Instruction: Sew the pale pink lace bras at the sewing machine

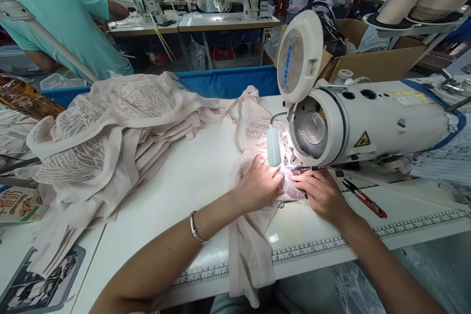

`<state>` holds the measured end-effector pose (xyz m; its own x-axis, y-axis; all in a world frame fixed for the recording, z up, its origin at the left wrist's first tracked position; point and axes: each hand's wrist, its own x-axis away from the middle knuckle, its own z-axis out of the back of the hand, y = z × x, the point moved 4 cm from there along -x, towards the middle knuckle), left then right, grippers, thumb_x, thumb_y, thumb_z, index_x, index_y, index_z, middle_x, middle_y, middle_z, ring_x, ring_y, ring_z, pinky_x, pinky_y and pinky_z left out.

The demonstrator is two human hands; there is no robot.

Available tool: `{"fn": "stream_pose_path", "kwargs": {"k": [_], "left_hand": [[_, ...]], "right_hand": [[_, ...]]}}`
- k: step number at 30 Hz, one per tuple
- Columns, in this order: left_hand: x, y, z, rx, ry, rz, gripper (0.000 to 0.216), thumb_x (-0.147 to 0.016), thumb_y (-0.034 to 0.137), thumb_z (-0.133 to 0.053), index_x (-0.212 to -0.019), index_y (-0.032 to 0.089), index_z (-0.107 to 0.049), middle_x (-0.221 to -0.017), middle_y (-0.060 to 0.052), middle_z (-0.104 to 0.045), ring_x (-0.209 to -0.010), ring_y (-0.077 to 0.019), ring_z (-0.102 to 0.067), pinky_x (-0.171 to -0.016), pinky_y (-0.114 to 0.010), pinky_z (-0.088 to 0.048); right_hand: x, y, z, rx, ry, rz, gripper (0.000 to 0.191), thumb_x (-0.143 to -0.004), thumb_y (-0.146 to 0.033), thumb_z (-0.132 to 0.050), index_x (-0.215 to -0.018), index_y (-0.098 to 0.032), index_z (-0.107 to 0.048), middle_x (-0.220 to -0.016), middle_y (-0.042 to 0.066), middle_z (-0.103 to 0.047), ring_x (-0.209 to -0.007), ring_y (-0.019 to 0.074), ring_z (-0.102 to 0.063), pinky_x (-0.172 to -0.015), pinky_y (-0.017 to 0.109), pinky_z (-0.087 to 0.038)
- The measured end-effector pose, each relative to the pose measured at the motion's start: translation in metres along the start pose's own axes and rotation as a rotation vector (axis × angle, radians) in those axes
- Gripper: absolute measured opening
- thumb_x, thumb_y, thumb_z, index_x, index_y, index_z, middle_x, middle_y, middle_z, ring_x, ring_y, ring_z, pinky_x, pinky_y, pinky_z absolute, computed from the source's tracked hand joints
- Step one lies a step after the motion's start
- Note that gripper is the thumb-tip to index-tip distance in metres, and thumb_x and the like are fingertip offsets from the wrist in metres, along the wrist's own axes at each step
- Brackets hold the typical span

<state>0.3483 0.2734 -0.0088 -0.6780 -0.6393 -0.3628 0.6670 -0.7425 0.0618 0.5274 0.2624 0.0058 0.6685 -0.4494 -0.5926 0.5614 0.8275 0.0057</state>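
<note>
The pale lace bra (256, 128) lies under the left hand (260, 184), fingers bent, and against the right hand (321, 195), the sewing machine (382, 117) just beyond; whether either pinches it, I cannot tell. Stitching seems underway; the next move likely calls for flat, even feeding.

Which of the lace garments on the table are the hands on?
The lace garment at the sewing machine, right of the heaped pile: the left hand and right hand both touch it; neither touches the pile.
</note>
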Motion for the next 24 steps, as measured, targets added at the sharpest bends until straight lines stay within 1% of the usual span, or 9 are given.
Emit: {"fn": "stream_pose_path", "kwargs": {"k": [5,8,10,12,15,18,20,22,24], "left_hand": [[0.000,0.000,0.007,-0.012,-0.015,0.040,0.042,-0.094,0.047,-0.057,-0.111,0.009,-0.064,-0.102,-0.016,-0.069,-0.096,-0.0326,-0.060,-0.107,-0.060,-0.025],[-0.001,0.000,0.008,-0.021,-0.037,0.065,0.038,-0.096,0.044,-0.056,-0.107,0.010,-0.064,-0.104,-0.016,-0.070,-0.103,-0.0347,-0.059,-0.108,-0.060,-0.024],[-0.001,-0.001,0.005,-0.021,-0.051,0.088,0.032,-0.099,0.039,-0.051,-0.104,0.011,-0.064,-0.106,-0.016,-0.070,-0.104,-0.0336,-0.059,-0.107,-0.057,-0.029],[-0.002,-0.002,0.002,-0.001,-0.062,0.104,0.029,-0.102,0.032,-0.043,-0.103,0.012,-0.064,-0.109,-0.015,-0.069,-0.104,-0.0307,-0.060,-0.104,-0.052,-0.034],[-0.003,-0.007,-0.001,0.032,-0.067,0.152,0.030,-0.103,0.026,-0.037,-0.109,0.013,-0.063,-0.120,-0.015,-0.067,-0.111,-0.0278,-0.059,-0.105,-0.046,-0.037],[0.000,-0.018,0.005,-0.034,-0.080,0.306,0.034,-0.102,0.029,-0.041,-0.122,0.011,-0.061,-0.141,-0.020,-0.056,-0.135,-0.0345,-0.047,-0.112,-0.052,-0.033],[0.003,-0.026,0.013,-0.091,-0.137,0.389,0.037,-0.102,0.028,-0.042,-0.128,0.008,-0.059,-0.147,-0.022,-0.051,-0.142,-0.0390,-0.041,-0.112,-0.057,-0.033],[0.005,-0.033,0.021,-0.128,-0.216,0.433,0.033,-0.101,0.021,-0.041,-0.123,0.007,-0.062,-0.137,-0.023,-0.059,-0.129,-0.0390,-0.054,-0.104,-0.054,-0.041],[0.005,-0.039,0.027,-0.162,-0.269,0.450,0.028,-0.096,0.010,-0.042,-0.111,0.005,-0.065,-0.112,-0.021,-0.069,-0.102,-0.0342,-0.068,-0.089,-0.047,-0.048]], "right_hand": [[0.001,0.001,-0.002,0.022,0.001,-0.006,0.037,-0.091,0.002,-0.042,-0.103,-0.021,-0.068,-0.103,0.003,-0.077,-0.095,0.0209,-0.065,-0.084,0.039,-0.049],[0.002,0.003,-0.004,0.047,-0.021,-0.015,0.040,-0.090,0.002,-0.041,-0.109,-0.021,-0.068,-0.106,0.004,-0.077,-0.096,0.0217,-0.065,-0.085,0.040,-0.049],[0.002,0.003,-0.004,0.048,-0.023,-0.018,0.041,-0.090,0.003,-0.041,-0.110,-0.021,-0.068,-0.108,0.004,-0.076,-0.097,0.0219,-0.065,-0.086,0.040,-0.049],[0.001,0.000,-0.002,0.019,-0.008,0.000,0.038,-0.089,0.004,-0.041,-0.104,-0.020,-0.067,-0.106,0.005,-0.076,-0.097,0.0218,-0.065,-0.084,0.040,-0.050],[-0.002,-0.004,0.002,-0.055,0.021,0.018,0.034,-0.087,0.007,-0.043,-0.091,-0.020,-0.063,-0.093,0.004,-0.075,-0.088,0.0198,-0.064,-0.077,0.037,-0.048],[-0.001,-0.005,0.005,-0.109,0.050,-0.001,0.031,-0.087,0.007,-0.044,-0.084,-0.020,-0.060,-0.080,0.002,-0.070,-0.078,0.0170,-0.062,-0.071,0.035,-0.046],[0.000,-0.005,0.006,-0.162,0.069,-0.003,0.031,-0.086,0.006,-0.044,-0.079,-0.020,-0.057,-0.077,0.002,-0.068,-0.077,0.0165,-0.062,-0.070,0.035,-0.047],[0.001,-0.005,0.005,-0.225,0.080,-0.002,0.031,-0.086,0.007,-0.043,-0.075,-0.021,-0.053,-0.076,0.002,-0.066,-0.075,0.0165,-0.062,-0.071,0.036,-0.049],[0.000,-0.005,0.005,-0.251,0.097,-0.010,0.031,-0.086,0.006,-0.042,-0.075,-0.021,-0.053,-0.071,0.002,-0.063,-0.071,0.0165,-0.061,-0.069,0.035,-0.051]]}}
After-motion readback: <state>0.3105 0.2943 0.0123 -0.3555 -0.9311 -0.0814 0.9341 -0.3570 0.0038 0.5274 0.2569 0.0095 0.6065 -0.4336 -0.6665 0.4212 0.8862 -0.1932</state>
